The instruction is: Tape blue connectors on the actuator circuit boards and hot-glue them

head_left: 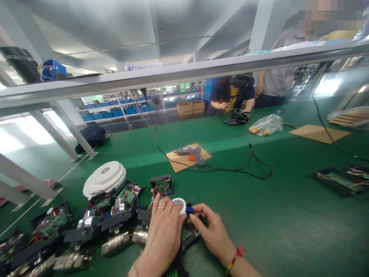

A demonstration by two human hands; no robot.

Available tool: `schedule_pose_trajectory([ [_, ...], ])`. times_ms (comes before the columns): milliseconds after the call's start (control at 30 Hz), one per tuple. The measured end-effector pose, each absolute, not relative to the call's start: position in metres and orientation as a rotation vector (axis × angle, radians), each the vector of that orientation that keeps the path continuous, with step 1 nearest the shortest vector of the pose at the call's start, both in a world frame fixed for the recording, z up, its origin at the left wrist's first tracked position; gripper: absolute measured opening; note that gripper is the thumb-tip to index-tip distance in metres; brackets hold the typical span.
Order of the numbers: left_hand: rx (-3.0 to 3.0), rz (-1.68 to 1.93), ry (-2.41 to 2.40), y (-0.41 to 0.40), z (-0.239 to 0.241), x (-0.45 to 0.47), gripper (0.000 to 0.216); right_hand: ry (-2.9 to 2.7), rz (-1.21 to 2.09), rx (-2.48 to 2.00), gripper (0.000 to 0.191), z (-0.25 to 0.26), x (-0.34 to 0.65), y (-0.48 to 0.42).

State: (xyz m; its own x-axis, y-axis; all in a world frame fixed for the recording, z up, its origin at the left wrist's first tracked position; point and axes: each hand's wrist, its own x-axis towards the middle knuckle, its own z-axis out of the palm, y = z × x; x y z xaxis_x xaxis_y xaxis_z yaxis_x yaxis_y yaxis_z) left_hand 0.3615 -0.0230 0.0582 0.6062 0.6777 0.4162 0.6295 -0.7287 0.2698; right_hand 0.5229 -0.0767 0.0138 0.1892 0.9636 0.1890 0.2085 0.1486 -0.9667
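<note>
My left hand (165, 227) is closed over a small white round piece (180, 206), whose edge shows past my fingers. Between the thumb and fingertips of my right hand (215, 232) is a small blue piece (189, 211), right against the white one; its exact kind is unclear. Below both hands a black housing with a green circuit board (188, 232) is partly covered by them. Just behind my left hand stands an open black housing (161, 184) with wires and a board inside.
Several metal valves (117, 243) with open black housings crowd the left. White reels (105, 179) lie behind them. A glue gun (188, 152) rests on cardboard, its black cable (230, 169) trailing right. More circuit housings (340, 181) are at right. Across the bench, a person (233, 94) works.
</note>
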Motion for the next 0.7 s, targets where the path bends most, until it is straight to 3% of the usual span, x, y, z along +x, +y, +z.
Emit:
schedule_pose_trajectory([
  [400,2.813,0.79,1.137,-0.029,0.051,0.368,0.024,-1.32,0.446,-1.391,0.022,0.002,0.514,-0.077],
  [700,2.713,1.16,1.201,-0.037,0.023,0.377,0.024,-1.002,0.749,-1.373,0.037,0.001,0.508,-0.073],
])
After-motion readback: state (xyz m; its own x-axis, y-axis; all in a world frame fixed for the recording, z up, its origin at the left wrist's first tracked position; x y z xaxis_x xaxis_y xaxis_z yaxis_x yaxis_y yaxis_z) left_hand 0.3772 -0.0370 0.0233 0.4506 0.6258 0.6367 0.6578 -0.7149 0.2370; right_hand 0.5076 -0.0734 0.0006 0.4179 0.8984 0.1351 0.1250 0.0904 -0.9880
